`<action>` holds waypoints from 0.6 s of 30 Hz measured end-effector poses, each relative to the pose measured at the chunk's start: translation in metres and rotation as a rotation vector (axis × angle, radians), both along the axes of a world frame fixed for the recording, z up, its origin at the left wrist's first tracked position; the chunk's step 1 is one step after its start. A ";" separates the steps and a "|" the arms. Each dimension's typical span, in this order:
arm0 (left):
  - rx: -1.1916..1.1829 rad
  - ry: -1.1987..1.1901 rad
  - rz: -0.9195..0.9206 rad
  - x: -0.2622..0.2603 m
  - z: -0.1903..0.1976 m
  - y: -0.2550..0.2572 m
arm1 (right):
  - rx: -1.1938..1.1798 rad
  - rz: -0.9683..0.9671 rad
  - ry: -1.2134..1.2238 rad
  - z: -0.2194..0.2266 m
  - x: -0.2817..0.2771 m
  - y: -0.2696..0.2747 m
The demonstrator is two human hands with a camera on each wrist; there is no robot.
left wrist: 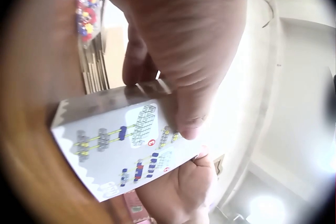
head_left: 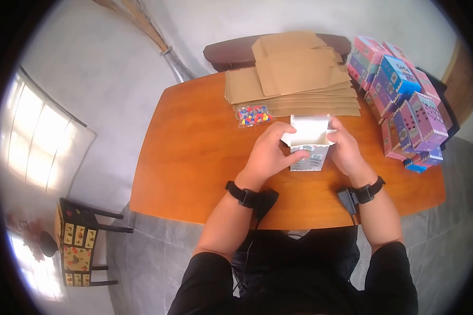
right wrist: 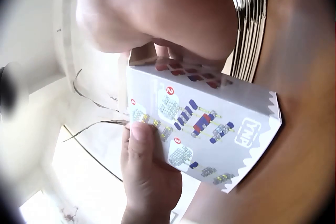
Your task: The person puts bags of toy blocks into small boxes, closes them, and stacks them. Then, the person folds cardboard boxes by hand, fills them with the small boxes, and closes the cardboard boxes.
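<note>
A small white cardboard box (head_left: 307, 157) stands with its top open and its flaps raised, close over the table in front of the person. Block-building diagrams are printed on its near face (left wrist: 126, 145). My left hand (head_left: 268, 149) grips it from the left, thumb laid across the printed face and fingers up at the left flap. At the right flap, my right hand (head_left: 347, 152) holds the box with thumb and fingers near the top edge. The right wrist view shows the box's side panel (right wrist: 210, 79) beneath the right hand; some of that hand's fingers are hidden behind the box.
A clear bag of colourful small pieces (head_left: 253, 116) lies on the wooden table (head_left: 194, 157), left of the box. Behind it are stacked flat brown cardboard sheets (head_left: 299, 73). Several pink, purple and blue printed boxes (head_left: 399, 100) are piled at the right edge.
</note>
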State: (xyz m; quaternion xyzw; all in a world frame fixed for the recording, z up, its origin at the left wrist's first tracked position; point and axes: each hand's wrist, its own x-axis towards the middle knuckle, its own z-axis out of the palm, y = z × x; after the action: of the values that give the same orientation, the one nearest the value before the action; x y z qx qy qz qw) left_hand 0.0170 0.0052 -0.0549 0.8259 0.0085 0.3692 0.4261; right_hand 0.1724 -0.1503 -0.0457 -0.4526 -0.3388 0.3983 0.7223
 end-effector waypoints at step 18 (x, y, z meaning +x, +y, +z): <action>-0.271 -0.534 0.007 -0.017 0.015 0.013 | -0.086 0.533 0.163 0.042 -0.007 0.105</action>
State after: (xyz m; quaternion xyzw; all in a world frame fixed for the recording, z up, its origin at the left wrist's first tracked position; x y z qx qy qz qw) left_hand -0.0001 0.0178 -0.0403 0.6351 -0.0517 0.5704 0.5183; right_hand 0.1656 -0.0448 -0.0032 -0.3444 -0.3695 0.6233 0.5969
